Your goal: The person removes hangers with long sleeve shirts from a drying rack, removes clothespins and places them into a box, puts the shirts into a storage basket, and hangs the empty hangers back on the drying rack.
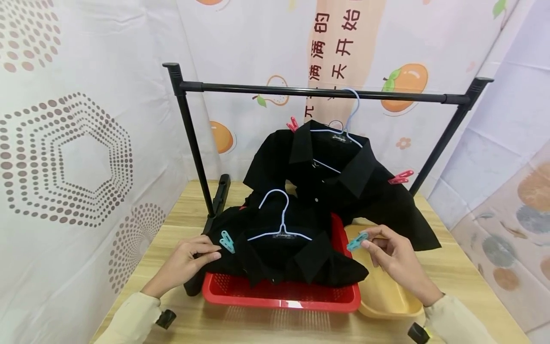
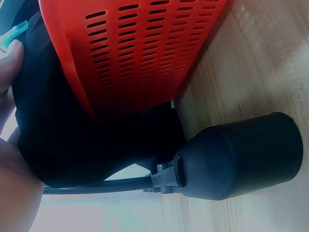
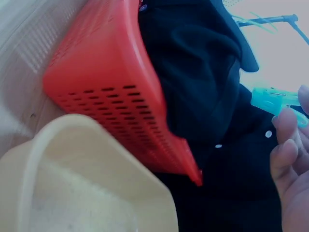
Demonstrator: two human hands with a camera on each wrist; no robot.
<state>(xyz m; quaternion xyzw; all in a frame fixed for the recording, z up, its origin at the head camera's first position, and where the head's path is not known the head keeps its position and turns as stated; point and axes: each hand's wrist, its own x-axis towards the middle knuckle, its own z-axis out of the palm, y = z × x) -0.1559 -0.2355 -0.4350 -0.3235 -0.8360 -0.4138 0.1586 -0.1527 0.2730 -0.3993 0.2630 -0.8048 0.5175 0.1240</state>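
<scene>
A black collared shirt (image 1: 339,267) on a light blue hanger (image 1: 284,210) lies over the red basket (image 1: 281,304). At its left shoulder, my left hand (image 1: 189,260) pinches the dark cloth between thumb and fingers. Just beside those fingertips, a teal clothespin (image 1: 227,242) is on that shoulder. My right hand (image 1: 395,255) holds another teal clothespin (image 1: 356,242) between thumb and fingers, above the yellow bin (image 1: 382,291) and apart from the shirt. The right wrist view shows this held clothespin (image 3: 270,100) close to the black cloth.
Behind, a second black shirt (image 1: 386,205) hangs from the black rack's bar (image 1: 258,89), with a red clothespin (image 1: 292,124) at one shoulder and another red clothespin (image 1: 400,177) at the other. The rack's foot (image 2: 241,154) stands left of the basket on the wooden table (image 1: 172,229).
</scene>
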